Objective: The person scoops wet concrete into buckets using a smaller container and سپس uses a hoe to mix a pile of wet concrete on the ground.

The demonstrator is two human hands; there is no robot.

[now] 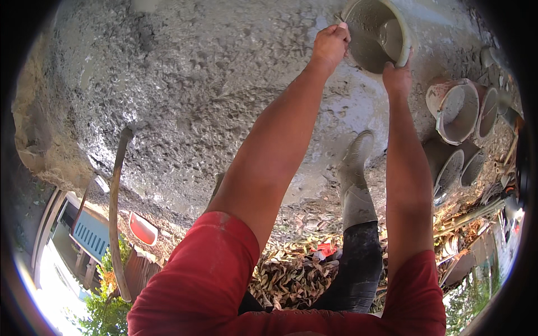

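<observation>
A bucket (404, 27) coated in grey mud is tipped so its mouth faces me, at the upper right of the view. Some wet grey mix clings inside it, with a rounded pale patch on the inner wall. My left hand (332, 45) is closed at the left side of its rim, where a thin bit of wire seems to show. Lower down, my right hand (398, 79) grips the near right edge of the rim; part of its fingers is hidden behind the bucket. Wet grey concrete mix (185, 95) spreads widely below and to the left.
Several mud-stained buckets (458, 112) lie on their sides at the right. A long wooden handle (116, 213) stands in the mix at left. My muddy boot (356, 179) is planted at its near edge, by dry leaves (291, 277). A red container (143, 228) lies lower left.
</observation>
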